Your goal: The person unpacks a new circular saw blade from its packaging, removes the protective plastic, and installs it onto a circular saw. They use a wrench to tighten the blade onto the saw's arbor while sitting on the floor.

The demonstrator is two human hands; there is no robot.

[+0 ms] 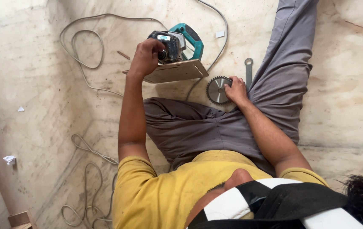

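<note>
The person sits on the floor (pixel 41 85). The left hand (pixel 145 57) is closed tight around the top of a teal and black saw (pixel 177 46), which is tipped up on its flat base just above the grey trousers (pixel 198 127). The right hand (pixel 236 89) has its fingers (pixel 230 81) curled on a round toothed blade (pixel 216 90) lying right of the saw. A flat wrench (pixel 248 72) lies just beside that hand. A grey cord (pixel 84 42) loops left of the saw.

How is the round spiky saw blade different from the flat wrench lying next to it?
The saw blade is round with teeth around its rim; the wrench is long, thin and ends in a ring. The right hand touches the saw blade; the wrench lies untouched. The saw blade is wider. Both are grey metal and lie on the floor.
</note>
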